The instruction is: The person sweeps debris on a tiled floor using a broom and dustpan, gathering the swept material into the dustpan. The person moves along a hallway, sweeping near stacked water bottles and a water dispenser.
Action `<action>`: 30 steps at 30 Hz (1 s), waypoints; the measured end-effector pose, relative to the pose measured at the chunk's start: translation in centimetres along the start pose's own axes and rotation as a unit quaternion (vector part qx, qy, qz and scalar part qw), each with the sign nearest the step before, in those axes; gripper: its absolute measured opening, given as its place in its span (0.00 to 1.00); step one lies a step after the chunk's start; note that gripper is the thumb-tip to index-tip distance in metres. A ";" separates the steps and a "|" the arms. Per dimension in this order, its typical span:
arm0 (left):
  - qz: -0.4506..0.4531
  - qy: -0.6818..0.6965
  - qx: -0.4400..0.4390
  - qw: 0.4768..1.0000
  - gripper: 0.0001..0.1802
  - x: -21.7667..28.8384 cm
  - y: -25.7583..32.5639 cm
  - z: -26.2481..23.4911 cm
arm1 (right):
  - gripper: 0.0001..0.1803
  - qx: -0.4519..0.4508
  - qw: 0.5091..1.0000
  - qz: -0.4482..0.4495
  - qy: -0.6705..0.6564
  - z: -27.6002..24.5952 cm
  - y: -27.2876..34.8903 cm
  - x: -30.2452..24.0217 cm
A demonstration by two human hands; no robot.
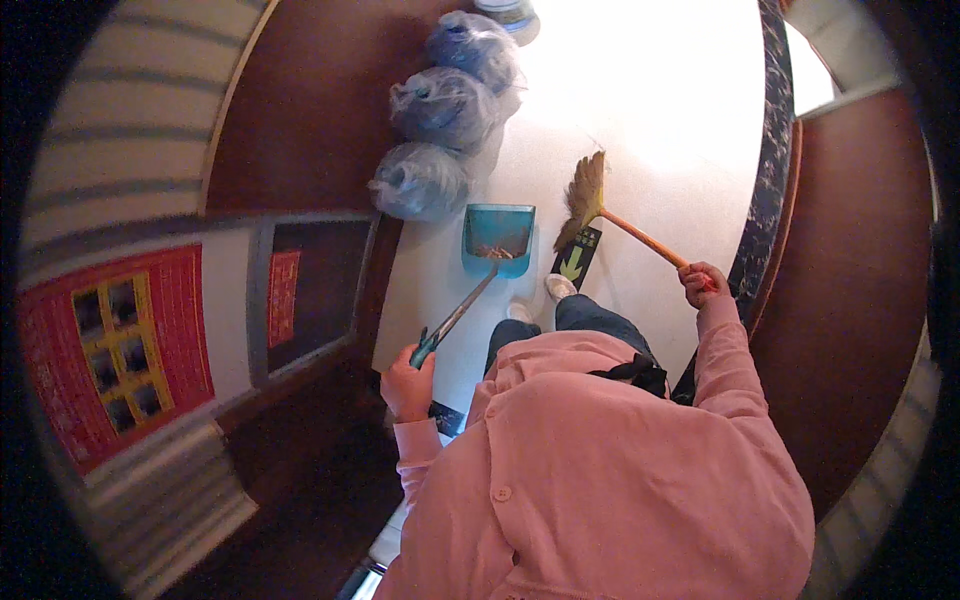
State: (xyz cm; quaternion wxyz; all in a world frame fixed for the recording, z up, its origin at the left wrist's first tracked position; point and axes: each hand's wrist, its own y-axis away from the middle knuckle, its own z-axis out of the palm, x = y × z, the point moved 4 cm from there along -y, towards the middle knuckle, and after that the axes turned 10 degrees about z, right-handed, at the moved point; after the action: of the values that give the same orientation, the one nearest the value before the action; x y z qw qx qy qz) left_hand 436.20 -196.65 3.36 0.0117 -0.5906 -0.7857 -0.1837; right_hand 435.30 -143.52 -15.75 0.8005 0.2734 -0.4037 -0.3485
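My left hand (408, 384) is closed round the handle end of a long-handled dustpan. The teal pan (499, 222) rests on the pale floor, with a small heap of brownish debris (494, 252) inside it. On the right, my right hand (704, 285) grips the orange handle of a broom (586, 197). Its straw bristles are fanned out at floor level to the right of the pan, apart from it, close to a dark floor sticker with a green arrow (572, 264). My shoes (560, 287) stand just nearer than the sticker.
Bundles wrapped in clear plastic (420, 181) line the left wall beyond the pan, with a round container (508, 14) past them. A dark marbled strip (767, 170) edges the floor at right, beside a brown panel (855, 280). Red posters (120, 350) hang at left.
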 end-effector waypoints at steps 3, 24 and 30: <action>0.049 -0.001 -0.006 0.999 0.16 3.0 -5.3 -1.1 | 0.13 -0.018 0.999 -0.040 -0.008 0.3 1.2 0.5; 0.423 -0.025 -0.073 0.903 0.17 16.7 -40.0 -3.4 | 0.11 0.243 0.907 -0.345 -0.003 9.6 -3.0 13.0; 0.476 -0.074 -0.094 0.871 0.16 21.1 -43.2 -2.5 | 0.07 0.253 0.904 -0.322 -0.122 4.1 -5.2 13.6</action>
State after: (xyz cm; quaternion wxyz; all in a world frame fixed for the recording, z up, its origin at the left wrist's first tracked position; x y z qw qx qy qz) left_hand 389.05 -188.09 -1.25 -0.0155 -0.9033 -0.3870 -0.1845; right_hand 435.92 -157.94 -11.16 0.4932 0.5374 -0.4630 -0.5035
